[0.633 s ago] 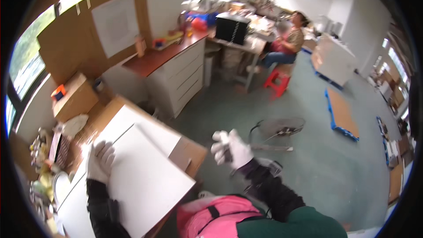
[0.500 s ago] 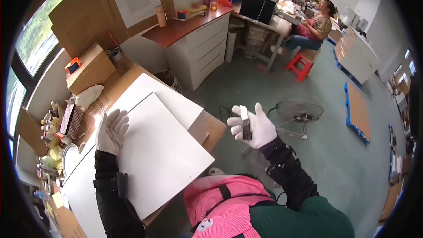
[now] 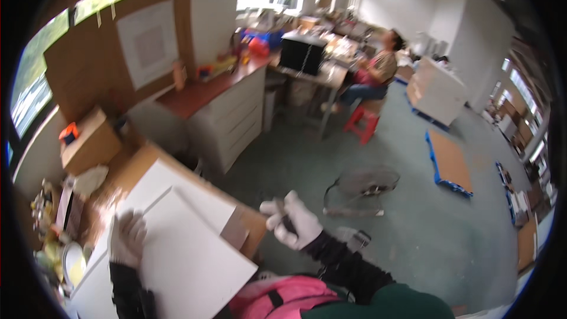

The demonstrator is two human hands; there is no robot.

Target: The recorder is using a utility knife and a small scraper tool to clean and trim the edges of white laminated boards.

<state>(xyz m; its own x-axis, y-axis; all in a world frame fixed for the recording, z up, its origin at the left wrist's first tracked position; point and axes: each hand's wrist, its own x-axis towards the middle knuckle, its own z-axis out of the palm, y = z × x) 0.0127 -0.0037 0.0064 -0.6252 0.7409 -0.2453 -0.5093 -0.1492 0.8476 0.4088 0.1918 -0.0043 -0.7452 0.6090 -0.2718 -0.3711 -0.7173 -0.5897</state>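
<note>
My left hand (image 3: 128, 240), in a white glove, is at the left edge of a flat white panel (image 3: 189, 260). Its fingers are loosely bent and apart, with nothing seen in them. This panel lies over another white board (image 3: 204, 194) on the cardboard-covered bench. To the right of the bench, over the floor, my gloved right hand (image 3: 302, 224) is raised, its fingers bent round a small dark block-like piece (image 3: 288, 223). Blur hides the exact kind of that piece.
Bottles and a round pale-rimmed container (image 3: 74, 263) crowd the bench's left side, near a cardboard box (image 3: 91, 142). Beyond stands a white drawer cabinet (image 3: 233, 118). A floor fan (image 3: 369, 183) is right of my hand. Farther off, a person (image 3: 375, 74) sits on a red stool (image 3: 362, 124).
The view has swung, so the room sits lower and farther left. My right fingers, earlier spread with the piece across the palm, are now bent round it. My left hand stays by the panel.
</note>
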